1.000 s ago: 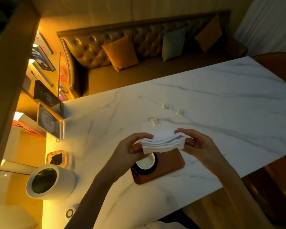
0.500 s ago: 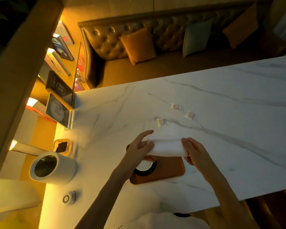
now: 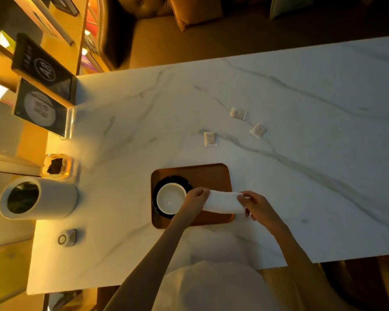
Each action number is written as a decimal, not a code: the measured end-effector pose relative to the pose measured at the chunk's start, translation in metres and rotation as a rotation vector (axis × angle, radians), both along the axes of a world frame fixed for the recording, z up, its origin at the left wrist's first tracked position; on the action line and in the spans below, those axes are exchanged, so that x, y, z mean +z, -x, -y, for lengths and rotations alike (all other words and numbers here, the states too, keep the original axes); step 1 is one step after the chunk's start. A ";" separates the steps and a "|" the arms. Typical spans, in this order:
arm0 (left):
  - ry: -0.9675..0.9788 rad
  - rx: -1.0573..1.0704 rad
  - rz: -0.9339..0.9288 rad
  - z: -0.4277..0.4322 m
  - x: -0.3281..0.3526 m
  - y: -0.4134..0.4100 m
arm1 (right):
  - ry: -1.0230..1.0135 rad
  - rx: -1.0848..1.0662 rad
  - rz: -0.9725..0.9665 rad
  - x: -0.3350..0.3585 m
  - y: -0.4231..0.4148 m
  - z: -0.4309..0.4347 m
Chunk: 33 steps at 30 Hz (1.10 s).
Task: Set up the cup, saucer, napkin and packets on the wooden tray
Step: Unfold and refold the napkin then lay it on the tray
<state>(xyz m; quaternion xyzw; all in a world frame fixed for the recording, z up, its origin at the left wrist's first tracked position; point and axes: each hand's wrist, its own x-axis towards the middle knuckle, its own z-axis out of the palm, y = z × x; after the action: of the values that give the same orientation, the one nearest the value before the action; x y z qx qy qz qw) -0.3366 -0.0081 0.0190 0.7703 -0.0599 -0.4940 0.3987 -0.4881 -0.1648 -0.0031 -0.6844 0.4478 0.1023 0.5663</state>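
Got the folded napkin [image 3: 222, 204] pinched at each end, left hand [image 3: 194, 199] and right hand [image 3: 255, 206], low over the tray [image 3: 202, 172] beside the cup [image 3: 170, 198]. I'd lay it flat, clear of the saucer [image 3: 164, 179].

White marble table [image 3: 301, 176] w/ grey veins carries everything. Directly on it: wooden tray [image 3: 211, 173] near the front edge, 3 packets [image 3: 238, 113] [image 3: 257, 130] [image 3: 209, 138] loose beyond the tray, well apart from it. Along the left edge: white cylinder container [image 3: 54, 198] on its side, small glass jar [image 3: 57, 165], clear acrylic sign stand [image 3: 43, 110], small round gadget [image 3: 66, 238] nr the front-left corner.
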 end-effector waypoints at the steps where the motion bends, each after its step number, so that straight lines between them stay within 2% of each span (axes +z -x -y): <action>1: -0.006 -0.014 0.028 0.001 -0.008 0.002 | -0.002 0.029 -0.026 -0.008 0.002 0.002; 6: -0.089 -0.096 0.166 0.000 -0.041 0.008 | 0.049 0.057 -0.117 -0.045 0.003 0.002; 14: -0.241 -0.371 0.303 0.003 -0.068 0.006 | 0.140 0.120 -0.193 -0.069 -0.006 -0.014; 24: -0.386 -0.440 0.447 0.009 -0.081 0.015 | 0.307 0.305 -0.140 -0.086 -0.008 -0.013; 30: -0.463 -0.669 0.698 0.002 -0.087 0.031 | 0.408 0.359 -0.156 -0.091 -0.012 -0.017; 33: -0.492 -0.717 0.700 -0.002 -0.090 0.032 | 0.425 0.360 -0.156 -0.092 -0.011 -0.018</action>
<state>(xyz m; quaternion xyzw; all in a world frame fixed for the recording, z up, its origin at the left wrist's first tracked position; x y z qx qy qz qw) -0.3686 -0.0057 -0.0712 0.8902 -0.3298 -0.3130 -0.0293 -0.4776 -0.1471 -0.0952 -0.8463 0.3726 0.1577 0.3466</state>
